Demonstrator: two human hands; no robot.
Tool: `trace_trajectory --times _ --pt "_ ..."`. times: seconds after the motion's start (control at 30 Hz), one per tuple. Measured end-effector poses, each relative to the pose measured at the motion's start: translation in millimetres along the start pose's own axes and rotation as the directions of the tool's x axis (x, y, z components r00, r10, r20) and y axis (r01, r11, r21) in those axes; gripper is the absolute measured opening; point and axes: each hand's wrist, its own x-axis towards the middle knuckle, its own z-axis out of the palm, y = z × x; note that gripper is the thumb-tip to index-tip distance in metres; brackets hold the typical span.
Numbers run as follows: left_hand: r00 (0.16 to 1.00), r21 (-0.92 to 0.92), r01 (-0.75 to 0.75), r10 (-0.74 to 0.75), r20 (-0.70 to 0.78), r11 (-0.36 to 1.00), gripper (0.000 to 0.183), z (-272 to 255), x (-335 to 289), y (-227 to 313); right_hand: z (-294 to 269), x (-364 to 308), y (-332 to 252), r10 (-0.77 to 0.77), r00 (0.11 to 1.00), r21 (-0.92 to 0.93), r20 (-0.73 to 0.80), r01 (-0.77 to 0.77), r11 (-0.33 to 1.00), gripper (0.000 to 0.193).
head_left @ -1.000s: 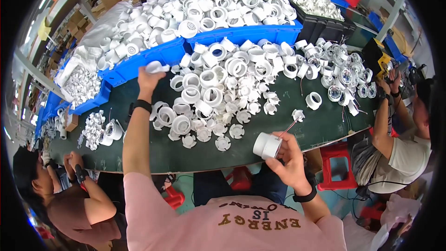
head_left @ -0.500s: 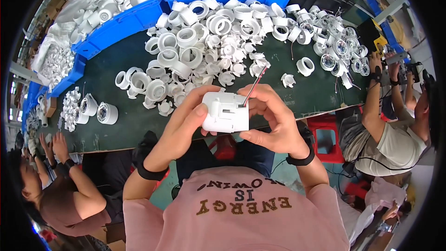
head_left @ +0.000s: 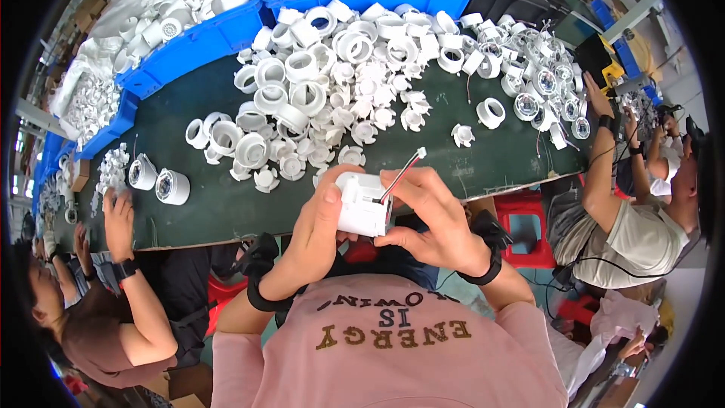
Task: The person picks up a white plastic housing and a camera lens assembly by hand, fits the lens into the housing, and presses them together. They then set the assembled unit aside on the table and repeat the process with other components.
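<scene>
A white plastic housing (head_left: pixel 359 211) with slots in its top is held between my two hands above the table's near edge. My left hand (head_left: pixel 317 219) wraps its left side, thumb on top. My right hand (head_left: pixel 432 215) grips its right end, the thumb low and the fingers along the upper side. Out of that end rises a thin bundle of red, black and white wires (head_left: pixel 402 172), tipped with a small white connector (head_left: pixel 421 153). The housing's underside is hidden.
Loose white rings (head_left: pixel 251 149) and small clawed caps (head_left: pixel 365 132) heap up ahead on the dark green table (head_left: pixel 162 230). Blue bins (head_left: pixel 204 44) stand behind. Clear-lensed units (head_left: pixel 545 81) lie right; white cylinders (head_left: pixel 173 187) stand left. Co-workers sit on both sides.
My hands and the housing have come closer to my body, and the housing has turned so its wired end shows more. The wires stick up further left. The left co-worker's hand has moved.
</scene>
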Motion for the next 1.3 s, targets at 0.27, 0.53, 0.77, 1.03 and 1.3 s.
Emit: trace_trajectory --times 0.27,0.53,0.77,1.03,1.3 --pt "0.997 -0.045 -0.031 0.028 -0.07 0.998 0.047 1 2 -13 7 -15 0 0.237 0.962 -0.012 -0.136 -0.241 0.97 0.067" --pt "0.984 0.01 -0.035 0.036 -0.173 0.999 0.057 6 -18 -26 27 -16 -22 0.074 0.993 -0.165 -0.087 -0.088 0.982 0.056" --pt "0.766 0.036 0.14 -0.085 -0.637 0.989 0.029 -120 -64 -17 -30 -62 21 0.338 0.931 -0.083 -0.139 -0.351 0.933 0.038" --pt "0.693 0.208 0.196 0.015 -0.721 0.958 0.034 -220 -95 -68 -138 -90 95 0.392 0.778 -0.394 -0.491 -0.599 0.697 0.025" --pt "0.587 0.444 0.26 0.225 -0.778 0.857 0.04 -278 -95 -99 -183 -54 170 0.421 0.872 -0.962 -0.25 -0.272 -0.008 0.049"
